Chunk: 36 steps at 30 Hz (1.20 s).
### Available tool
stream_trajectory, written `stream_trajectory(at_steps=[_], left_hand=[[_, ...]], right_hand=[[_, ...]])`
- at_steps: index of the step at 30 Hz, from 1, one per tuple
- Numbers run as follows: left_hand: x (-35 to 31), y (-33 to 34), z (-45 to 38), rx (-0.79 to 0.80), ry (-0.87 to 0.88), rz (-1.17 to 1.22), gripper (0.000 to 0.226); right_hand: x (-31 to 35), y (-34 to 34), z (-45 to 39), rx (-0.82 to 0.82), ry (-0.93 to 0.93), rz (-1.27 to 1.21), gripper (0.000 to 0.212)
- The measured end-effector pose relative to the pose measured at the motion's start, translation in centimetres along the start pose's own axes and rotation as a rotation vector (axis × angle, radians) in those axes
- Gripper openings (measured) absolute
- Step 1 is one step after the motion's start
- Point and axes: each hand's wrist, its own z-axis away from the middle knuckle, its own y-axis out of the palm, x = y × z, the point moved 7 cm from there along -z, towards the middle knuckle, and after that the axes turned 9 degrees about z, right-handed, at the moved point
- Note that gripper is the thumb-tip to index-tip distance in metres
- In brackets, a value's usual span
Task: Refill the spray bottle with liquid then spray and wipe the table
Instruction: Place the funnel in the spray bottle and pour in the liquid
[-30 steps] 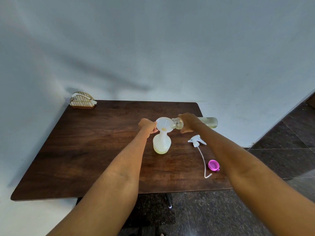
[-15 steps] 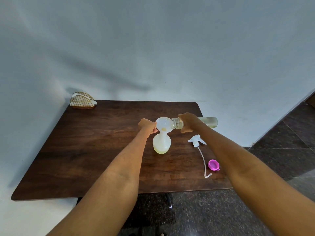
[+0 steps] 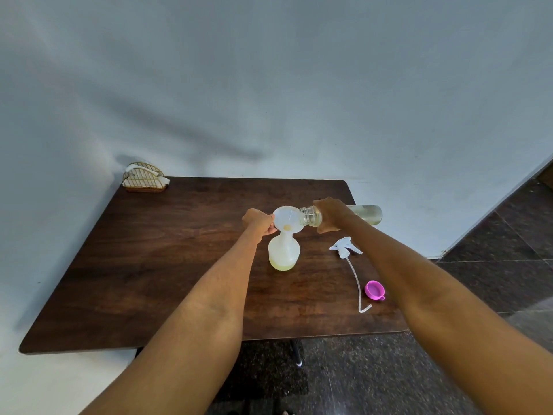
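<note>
- Far left, a wire napkin holder [image 3: 144,177] sits at the back corner of the dark tabletop [image 3: 167,265]; we judge the napkins are for the wipe, which has not begun.
- Our left hand [image 3: 259,221] pinches the rim of the funnel [image 3: 288,219], steadying it in the neck of the spray bottle [image 3: 284,253].
- The spray bottle stands upright mid-tabletop with only a shallow band of yellowish liquid at its base, so we put the refill at an early stage.
- Our right hand [image 3: 331,214] grips the refill bottle [image 3: 366,213], held level on its side with its open mouth over the funnel; some liquid pools at the funnel's throat.
- Right of that, the trigger head [image 3: 345,248] and its tube lie loose on the tabletop, not yet screwed back on.
- Near the right edge lies a pink cap [image 3: 374,290]; capping, spraying and wiping all remain.
</note>
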Motion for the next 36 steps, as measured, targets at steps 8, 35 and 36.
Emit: stream_trajectory(at_steps=[8, 35, 36], left_hand=[[0.12, 0.1, -0.29, -0.002, -0.006, 0.011, 0.025], [0.04, 0.16, -0.29, 0.004, -0.013, 0.015, 0.024], [0.05, 0.16, -0.29, 0.004, -0.012, 0.012, 0.024]], right_hand=[[0.08, 0.14, -0.02, 0.006, -0.005, -0.005, 0.048], [0.05, 0.02, 0.03, 0.003, 0.001, 0.008, 0.047], [0.06, -0.01, 0.02, 0.001, -0.001, 0.007, 0.048]])
